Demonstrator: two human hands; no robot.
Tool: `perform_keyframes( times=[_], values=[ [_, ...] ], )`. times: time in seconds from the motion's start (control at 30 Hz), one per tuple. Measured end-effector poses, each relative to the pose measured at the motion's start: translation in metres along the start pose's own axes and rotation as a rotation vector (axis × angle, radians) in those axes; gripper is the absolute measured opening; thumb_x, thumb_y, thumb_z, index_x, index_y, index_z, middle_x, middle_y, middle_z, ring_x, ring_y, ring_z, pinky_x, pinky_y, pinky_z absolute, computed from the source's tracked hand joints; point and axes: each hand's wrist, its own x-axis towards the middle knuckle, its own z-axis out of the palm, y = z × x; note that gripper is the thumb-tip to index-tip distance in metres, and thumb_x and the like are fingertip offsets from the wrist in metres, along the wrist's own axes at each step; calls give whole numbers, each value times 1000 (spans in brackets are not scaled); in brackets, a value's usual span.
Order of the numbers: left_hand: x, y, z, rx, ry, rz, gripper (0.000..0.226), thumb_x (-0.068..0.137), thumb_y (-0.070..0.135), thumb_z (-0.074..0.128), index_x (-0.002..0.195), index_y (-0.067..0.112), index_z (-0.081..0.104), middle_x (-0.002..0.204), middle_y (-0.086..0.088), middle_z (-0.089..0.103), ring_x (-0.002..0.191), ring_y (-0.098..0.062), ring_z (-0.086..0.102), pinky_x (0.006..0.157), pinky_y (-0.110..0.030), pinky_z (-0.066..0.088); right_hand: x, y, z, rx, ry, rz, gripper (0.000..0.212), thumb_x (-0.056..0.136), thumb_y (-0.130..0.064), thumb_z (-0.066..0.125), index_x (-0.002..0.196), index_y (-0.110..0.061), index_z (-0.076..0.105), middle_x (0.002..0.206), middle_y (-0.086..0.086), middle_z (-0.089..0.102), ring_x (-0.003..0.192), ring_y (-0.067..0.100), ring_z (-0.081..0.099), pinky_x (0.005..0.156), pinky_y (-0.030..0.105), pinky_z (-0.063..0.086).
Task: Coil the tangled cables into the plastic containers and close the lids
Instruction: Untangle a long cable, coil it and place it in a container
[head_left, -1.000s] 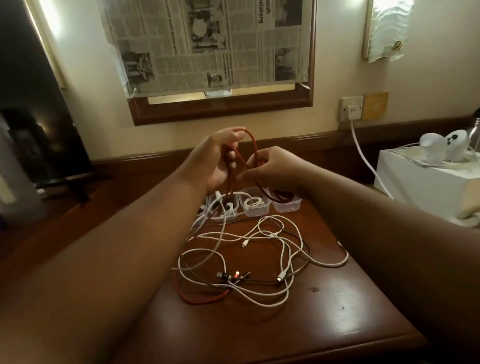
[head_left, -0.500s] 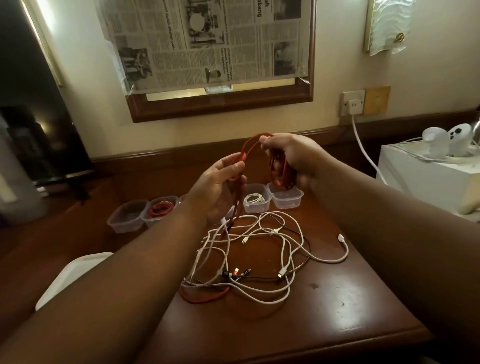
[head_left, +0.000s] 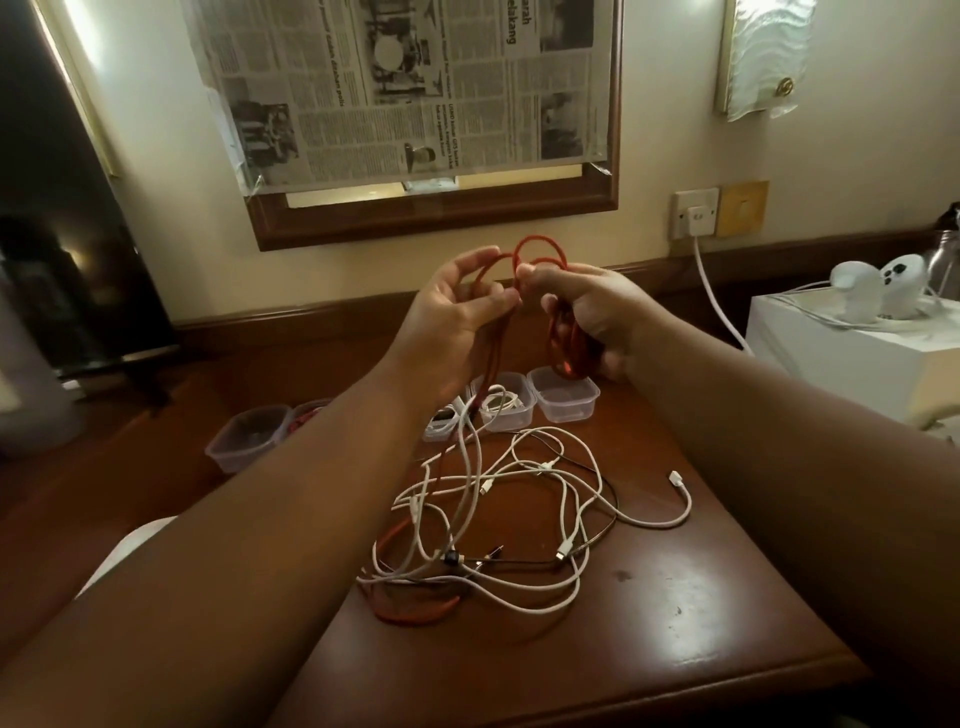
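Above the table (head_left: 675, 597), both hands loop a glossy red cable (head_left: 563, 338).

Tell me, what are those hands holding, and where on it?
Both hold the red cable. The right hand grips the wound coil; the left hand pinches the loose strand that trails down to the table.

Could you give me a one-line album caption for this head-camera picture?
Both hands, left hand and right hand, coil a red cable above tangled white cables.
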Motion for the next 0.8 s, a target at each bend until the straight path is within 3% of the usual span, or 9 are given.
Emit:
perform_keyframes(
  times=[0.17,0.27,0.37,0.5,0.63,0.73,0.8],
  values=[
    [-12,-13,0,310,15,11,31,87,-4,67,114,12,63,102,-11,71,92,-21,74,75,-29,59,-1,8,6,-98,-78,-19,13,87,-19,73,97,-11,70,82,7,74,69,20,75,56,29,58],
    [-15,-8,-5,468,8,-4,22,89,2,67,108,13,65,100,-9,72,87,-13,74,69,-19,57,6,8,7,-357,-37,-69,13,89,-28,71,93,-15,71,86,4,73,78,19,74,67,31,60],
    [-13,1,-13,496,-16,-102,16,93,7,62,107,13,66,90,-5,76,84,-14,75,68,-19,57,11,8,5,-432,-35,-67,14,92,-33,68,92,-20,70,90,4,72,87,20,71,80,35,59],
    [-9,5,-18,603,-9,-117,17,97,5,57,105,14,69,90,-5,76,82,-11,75,67,-17,56,12,11,6,-466,-128,-7,12,88,-31,72,89,-19,70,90,5,72,83,18,70,75,32,58],
    [-10,1,-25,493,-11,-172,23,101,4,46,108,8,68,93,-8,75,88,-18,75,73,-24,59,11,16,9,-573,-129,-29,16,83,-34,75,88,-20,71,95,3,69,91,19,64,83,34,54],
    [-8,-4,-26,246,81,-205,24,102,5,43,107,3,67,81,-7,71,78,-20,73,74,-31,61,9,20,13,-603,-161,-67,9,87,-26,73,89,-19,68,86,-2,67,80,10,63,65,21,49],
    [-6,-7,-26,130,148,-234,23,103,6,44,107,1,66,77,-7,68,71,-16,70,67,-28,60,8,22,17,-593,-154,-97,7,89,-22,72,90,-17,68,80,-5,66,68,4,62,54,14,44]
  ],
)
